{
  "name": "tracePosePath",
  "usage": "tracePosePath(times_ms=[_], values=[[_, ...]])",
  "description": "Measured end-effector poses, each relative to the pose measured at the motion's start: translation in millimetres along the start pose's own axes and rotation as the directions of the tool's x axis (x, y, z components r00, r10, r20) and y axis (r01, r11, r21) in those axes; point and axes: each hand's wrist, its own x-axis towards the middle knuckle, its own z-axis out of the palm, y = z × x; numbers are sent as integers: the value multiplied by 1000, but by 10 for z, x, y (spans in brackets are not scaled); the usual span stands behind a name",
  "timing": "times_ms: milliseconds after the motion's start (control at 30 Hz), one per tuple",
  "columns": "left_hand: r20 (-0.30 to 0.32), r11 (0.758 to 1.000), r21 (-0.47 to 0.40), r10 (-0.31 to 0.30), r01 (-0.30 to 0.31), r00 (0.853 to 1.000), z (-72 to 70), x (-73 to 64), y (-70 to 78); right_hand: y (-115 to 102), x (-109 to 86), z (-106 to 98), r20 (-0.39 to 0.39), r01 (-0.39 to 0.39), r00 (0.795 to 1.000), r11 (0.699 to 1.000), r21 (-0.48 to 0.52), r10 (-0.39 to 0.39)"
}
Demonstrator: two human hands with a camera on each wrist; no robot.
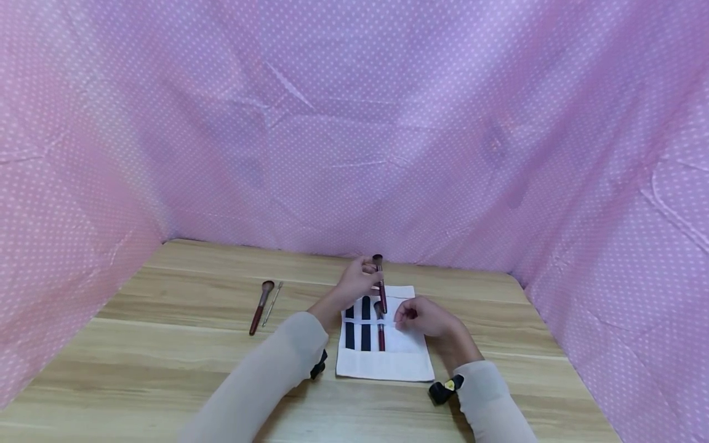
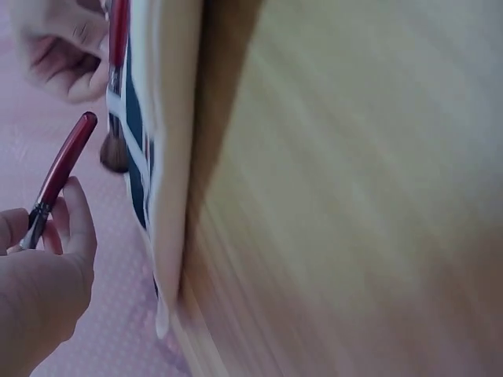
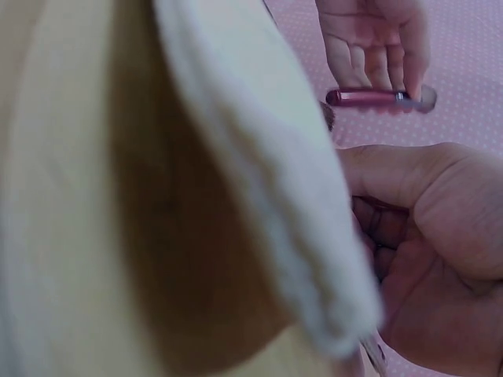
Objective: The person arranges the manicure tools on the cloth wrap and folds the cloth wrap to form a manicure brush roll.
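My left hand [image 1: 357,282] pinches a makeup brush [image 1: 382,289] by its ferrule. Its dark bristles point up and away, and its red handle angles down over a white fabric brush case [image 1: 384,368]. A second red-handled brush [image 1: 381,338] lies in the case under a white elastic band [image 1: 357,321], bristles toward the far side. Beside it run two flat black strips [image 1: 366,338], also crossed by the band. My right hand [image 1: 426,317] is at the right of the case, with curled fingers and thumb pinching the band. Its fingertips are partly hidden in the right wrist view.
Left of the case, another red-handled makeup brush [image 1: 258,311] and a thin metallic stick [image 1: 272,304] lie on the wooden table [image 1: 166,344]. A pink polka-dot cloth [image 1: 354,135] hangs around the table's back and sides.
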Motion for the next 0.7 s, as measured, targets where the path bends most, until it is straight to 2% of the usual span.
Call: tracePosePath(times_ms=[67,267,433,700], values=[[-2,999,33,-9,9,1000,74,-2,-3,6,-3,0,0,2,1000,1000,4,-2],[13,984,177,16,-19,1000,207,-7,-36,23,-9,10,-4,-4,1000,999,54,4],[31,962,271,27,-35,999,223,-16,-64,21,-4,19,-2,-18,1000,996,88,18],[56,945,324,39,-55,998,207,-13,-84,11,-10,8,7,17,1000,996,86,-17]])
